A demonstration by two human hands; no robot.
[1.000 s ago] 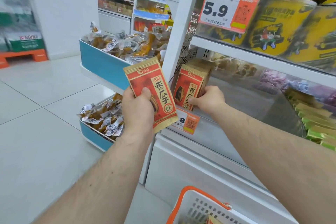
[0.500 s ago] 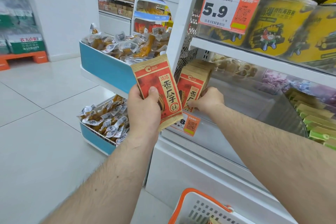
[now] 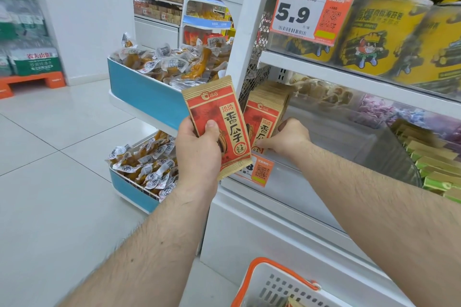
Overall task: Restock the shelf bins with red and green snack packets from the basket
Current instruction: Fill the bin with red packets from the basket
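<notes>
My left hand (image 3: 198,151) holds one red snack packet (image 3: 215,122) upright in front of the shelf post, thumb across its face. My right hand (image 3: 287,138) grips the lower front of a stack of red packets (image 3: 265,113) standing at the left end of the clear shelf bin (image 3: 331,132). Green packets (image 3: 439,169) lie in rows at the right end of the same shelf. The white basket with an orange handle (image 3: 279,284) sits at the bottom edge, below my arms; a packet corner shows inside it.
Yellow canisters (image 3: 374,32) fill the upper shelf behind a 5.9 price tag (image 3: 309,12). To the left, two blue bins (image 3: 144,92) hold clear-wrapped snacks. White tiled floor (image 3: 55,157) spreads left. An orange pallet with water packs (image 3: 32,65) stands at the far left wall.
My left hand has carried its red packet right and slightly up, closer to the stack. My right hand has stayed on the stack in the bin, shifting its grip a little.
</notes>
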